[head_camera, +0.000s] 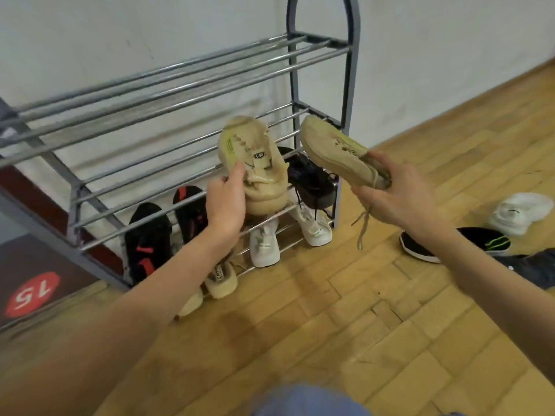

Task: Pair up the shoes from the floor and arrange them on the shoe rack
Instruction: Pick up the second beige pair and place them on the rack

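Head view: left hand (223, 205) gripping tan shoe (255, 163) before shoe rack (168, 94), toe up and away, long axis near vertical. Right hand (399, 196) clasping second tan shoe (336, 154) by heel, toe up-left, sole leftward.

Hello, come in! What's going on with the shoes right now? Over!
Left hand holds one beige sneaker, right hand holds the other beige sneaker. Both up by the rack. Black shoe sits on the middle shelf behind.
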`<action>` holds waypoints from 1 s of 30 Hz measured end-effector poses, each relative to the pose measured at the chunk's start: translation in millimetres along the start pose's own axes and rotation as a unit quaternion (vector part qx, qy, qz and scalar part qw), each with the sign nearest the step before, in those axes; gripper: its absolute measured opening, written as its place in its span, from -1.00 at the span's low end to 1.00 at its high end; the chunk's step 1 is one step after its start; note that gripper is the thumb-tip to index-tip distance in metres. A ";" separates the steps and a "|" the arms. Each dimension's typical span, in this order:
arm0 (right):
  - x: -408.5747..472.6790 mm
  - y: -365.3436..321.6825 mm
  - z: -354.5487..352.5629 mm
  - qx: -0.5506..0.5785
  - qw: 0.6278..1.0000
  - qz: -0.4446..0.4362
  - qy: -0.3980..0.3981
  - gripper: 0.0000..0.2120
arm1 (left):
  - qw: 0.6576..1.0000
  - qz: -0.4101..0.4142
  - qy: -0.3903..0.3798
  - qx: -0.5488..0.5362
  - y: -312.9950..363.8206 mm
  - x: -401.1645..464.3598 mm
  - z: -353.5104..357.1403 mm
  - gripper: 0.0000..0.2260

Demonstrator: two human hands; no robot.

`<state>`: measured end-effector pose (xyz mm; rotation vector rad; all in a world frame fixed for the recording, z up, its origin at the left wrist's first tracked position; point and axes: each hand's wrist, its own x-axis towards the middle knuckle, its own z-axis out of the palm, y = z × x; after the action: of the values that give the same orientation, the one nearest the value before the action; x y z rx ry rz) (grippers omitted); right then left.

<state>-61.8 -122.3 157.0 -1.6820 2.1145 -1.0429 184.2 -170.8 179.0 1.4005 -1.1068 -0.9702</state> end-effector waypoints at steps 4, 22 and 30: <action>44.4 -28.7 15.2 -0.043 0.999 -0.027 0.012 -0.32 | 1.000 -0.009 0.001 0.029 21.1 48.2 1.5 -0.76; 168.9 -92.8 92.4 -0.196 0.978 -0.024 0.065 -0.52 | 0.993 -0.111 -0.037 -0.027 26.4 112.0 38.6 -0.72; 131.5 -85.2 75.5 -0.098 0.981 -0.145 0.081 -0.55 | 0.994 -0.078 -0.034 0.061 29.5 93.4 25.0 -0.77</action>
<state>6.2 -278.9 190.1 -2.1176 2.1783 -1.1145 179.4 -267.9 206.6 1.5820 -1.1362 -1.0839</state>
